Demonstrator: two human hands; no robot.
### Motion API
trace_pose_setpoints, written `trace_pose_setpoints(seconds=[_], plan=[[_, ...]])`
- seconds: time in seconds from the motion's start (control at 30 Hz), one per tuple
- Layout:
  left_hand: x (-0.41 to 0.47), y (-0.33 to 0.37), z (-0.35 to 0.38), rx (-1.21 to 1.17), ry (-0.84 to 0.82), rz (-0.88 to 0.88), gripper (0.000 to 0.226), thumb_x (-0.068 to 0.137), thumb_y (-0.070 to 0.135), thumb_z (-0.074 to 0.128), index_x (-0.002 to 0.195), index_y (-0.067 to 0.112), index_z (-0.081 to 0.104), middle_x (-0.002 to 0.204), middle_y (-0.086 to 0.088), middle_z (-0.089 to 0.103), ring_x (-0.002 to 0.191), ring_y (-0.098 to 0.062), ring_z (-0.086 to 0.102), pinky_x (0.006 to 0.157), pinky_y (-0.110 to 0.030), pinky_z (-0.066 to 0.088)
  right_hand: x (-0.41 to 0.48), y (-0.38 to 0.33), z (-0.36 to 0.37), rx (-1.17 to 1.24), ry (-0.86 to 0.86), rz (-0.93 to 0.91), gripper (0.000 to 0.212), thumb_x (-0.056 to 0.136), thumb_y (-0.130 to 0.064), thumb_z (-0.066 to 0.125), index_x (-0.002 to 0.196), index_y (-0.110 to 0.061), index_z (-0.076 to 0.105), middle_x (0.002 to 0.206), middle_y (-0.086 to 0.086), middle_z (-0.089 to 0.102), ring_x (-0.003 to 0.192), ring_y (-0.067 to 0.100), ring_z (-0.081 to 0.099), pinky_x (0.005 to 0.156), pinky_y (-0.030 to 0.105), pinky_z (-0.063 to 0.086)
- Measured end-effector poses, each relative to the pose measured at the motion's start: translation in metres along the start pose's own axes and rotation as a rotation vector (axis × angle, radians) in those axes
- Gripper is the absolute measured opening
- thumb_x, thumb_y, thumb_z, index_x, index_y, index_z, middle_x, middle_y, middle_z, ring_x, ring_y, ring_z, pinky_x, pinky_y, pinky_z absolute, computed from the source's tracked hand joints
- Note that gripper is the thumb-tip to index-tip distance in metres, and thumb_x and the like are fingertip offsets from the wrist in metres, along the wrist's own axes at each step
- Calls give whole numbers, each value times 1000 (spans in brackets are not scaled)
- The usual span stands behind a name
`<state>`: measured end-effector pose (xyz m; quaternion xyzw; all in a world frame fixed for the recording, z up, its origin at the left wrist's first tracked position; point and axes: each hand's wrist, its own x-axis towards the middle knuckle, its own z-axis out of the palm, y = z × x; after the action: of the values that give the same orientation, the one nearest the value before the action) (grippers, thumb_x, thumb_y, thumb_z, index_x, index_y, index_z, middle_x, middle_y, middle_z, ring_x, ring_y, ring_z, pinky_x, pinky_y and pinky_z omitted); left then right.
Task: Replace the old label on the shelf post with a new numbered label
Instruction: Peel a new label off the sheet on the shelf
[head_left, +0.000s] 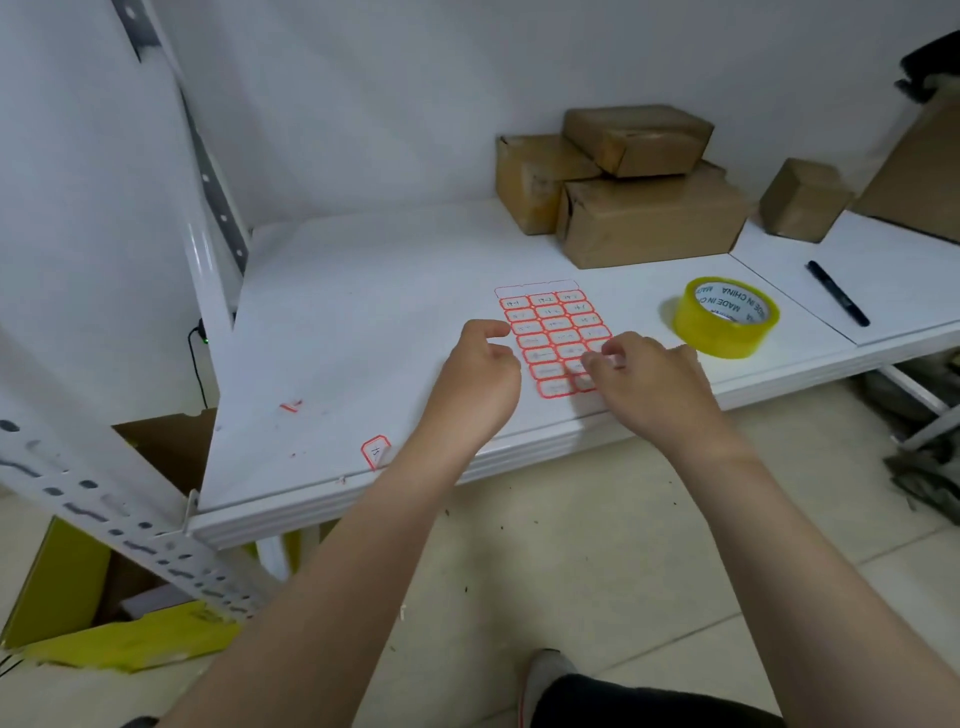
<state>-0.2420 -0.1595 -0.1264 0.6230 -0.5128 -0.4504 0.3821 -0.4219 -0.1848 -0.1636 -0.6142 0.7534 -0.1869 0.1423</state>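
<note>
Peel a numbered label from the label sheet (556, 332)
Sheet on shelf (363, 312), 12 o'clock. Right hand (649, 384) fingers (596, 359) pinch its 4 o'clock edge; left hand (480, 374) fingers curl loosely, empty. Lift one corner slowly.

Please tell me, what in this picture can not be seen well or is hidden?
- Head view: writing on the label sheet is too small and blurred to read.
- Its lower right labels are covered by the right hand; whether it pinches one is unclear.
- The left hand shows only its back; its grasp is hidden.
- The large carton is cut by the right edge.
</note>
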Motion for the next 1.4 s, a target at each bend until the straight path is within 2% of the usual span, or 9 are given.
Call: trace_pose_setpoints(seconds=[0.17,0.27,0.37,0.43,0.73,1.13,1.23,1.3,1.4], plan=[[-4,-6,-7,-43,95,0,33,96,15,47,126,28,50,109,7,64,87,-5,63,90,-42,58,-17,-22,-14,94,92,-80,24,98,-51,55,104,-30,67,95,-3,78,102,28,69,91,43,56],[-6,-9,-13,-61,122,-15,29,95,15,46,120,30,50,106,7,63,93,-13,67,91,-47,59,-25,-34,-11,164,86,-200,17,96,-44,68,102,-29,73,100,-7,76,109,26,64,85,34,50],[-8,-8,-21,-134,113,-59,29,96,11,44,118,27,54,103,1,69,94,-21,72,78,-42,60,-38,-46,-3,130,-61,-350,43,82,-50,83,118,-29,73,116,-12,69,128,22,43,97,35,43],[-9,-7,-25,-154,107,-55,29,97,10,45,118,24,58,107,-1,71,89,-17,73,69,-36,57,-44,-52,3,17,-156,-391,60,73,-59,87,125,-34,69,109,-17,59,127,20,36,101,39,41],[-19,-5,-34,-170,155,30,29,97,6,44,116,19,63,106,3,65,83,-12,71,61,-26,52,-48,-49,4,-227,-128,-469,68,65,-74,83,122,-40,70,112,-9,58,124,24,39,98,41,35],[-28,-2,-61,-150,128,-45,28,97,12,50,121,24,57,103,6,63,91,-15,73,77,-36,59,-43,-56,0,-120,-61,-536,19,86,-52,79,96,-36,78,112,-14,56,120,21,40,91,34,27],[-29,-5,-72,-158,119,-55,26,98,12,51,119,23,62,107,4,65,90,-15,75,71,-33,58,-47,-60,-6,-157,-122,-509,40,78,-56,85,111,-40,70,121,-14,52,121,19,36,96,36,29],[-30,-6,-76,-168,110,-49,26,98,12,51,119,23,64,109,4,66,90,-15,75,70,-32,57,-53,-60,-8,-172,-213,-442,62,76,-47,89,128,-38,55,117,-14,42,112,16,28,100,36,29],[-33,-7,-79,-189,89,-46,26,99,11,51,119,22,65,111,3,66,88,-14,75,71,-32,57,-54,-60,-6,-164,-245,-437,70,82,-30,85,137,-35,42,115,-13,45,105,13,23,96,34,27]])
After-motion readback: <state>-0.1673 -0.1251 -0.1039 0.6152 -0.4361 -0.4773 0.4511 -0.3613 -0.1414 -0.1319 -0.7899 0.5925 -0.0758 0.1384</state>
